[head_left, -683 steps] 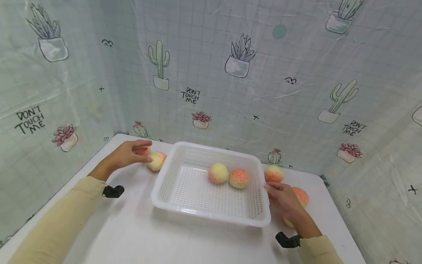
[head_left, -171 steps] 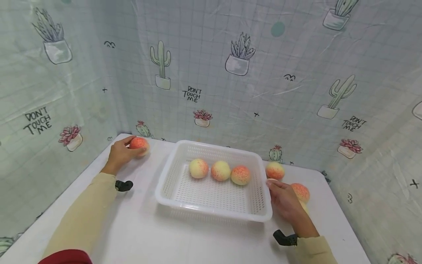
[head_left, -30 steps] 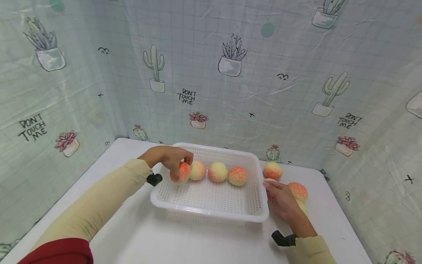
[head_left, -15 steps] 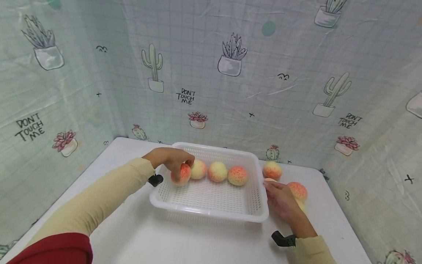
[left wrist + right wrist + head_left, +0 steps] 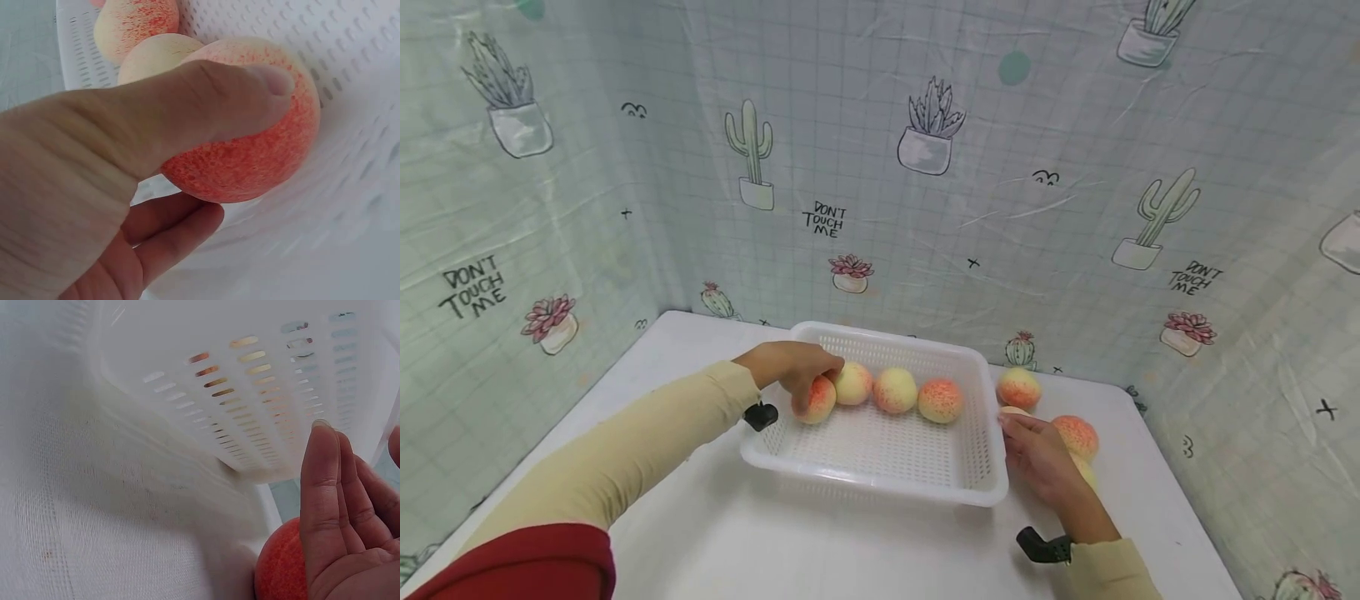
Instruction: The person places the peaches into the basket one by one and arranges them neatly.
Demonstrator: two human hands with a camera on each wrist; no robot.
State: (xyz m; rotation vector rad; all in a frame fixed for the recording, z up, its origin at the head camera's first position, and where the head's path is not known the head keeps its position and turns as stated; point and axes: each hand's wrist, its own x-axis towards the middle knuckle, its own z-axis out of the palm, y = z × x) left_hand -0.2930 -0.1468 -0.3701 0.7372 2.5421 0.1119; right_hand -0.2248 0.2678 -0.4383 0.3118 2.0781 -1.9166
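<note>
In the head view my left hand [image 5: 797,369] reaches over the left side of a white plastic basket [image 5: 880,482] and grips a red-blushed peach [image 5: 817,402] inside it. The left wrist view shows the thumb laid across this peach [image 5: 250,156], with two fingers beneath; the other fingers are hidden. Three more peaches sit in a row to its right: a pale one [image 5: 853,383], another pale one [image 5: 895,391] and a redder one [image 5: 941,401]. My right hand [image 5: 1047,461] is at the basket's right rim. Its fingers [image 5: 322,487] lie straight beside the outer wall.
Several peaches lie on the white table [image 5: 880,550] right of the basket: one by the back edge [image 5: 1019,388], a reddish one [image 5: 1077,435], others partly behind the right hand. Patterned cloth [image 5: 850,150] stands behind and at both sides.
Over the last several seconds my left hand has brought the red peach from the table's back left into the basket. Since half a second ago it has shifted slightly down. The right hand stays put.
</note>
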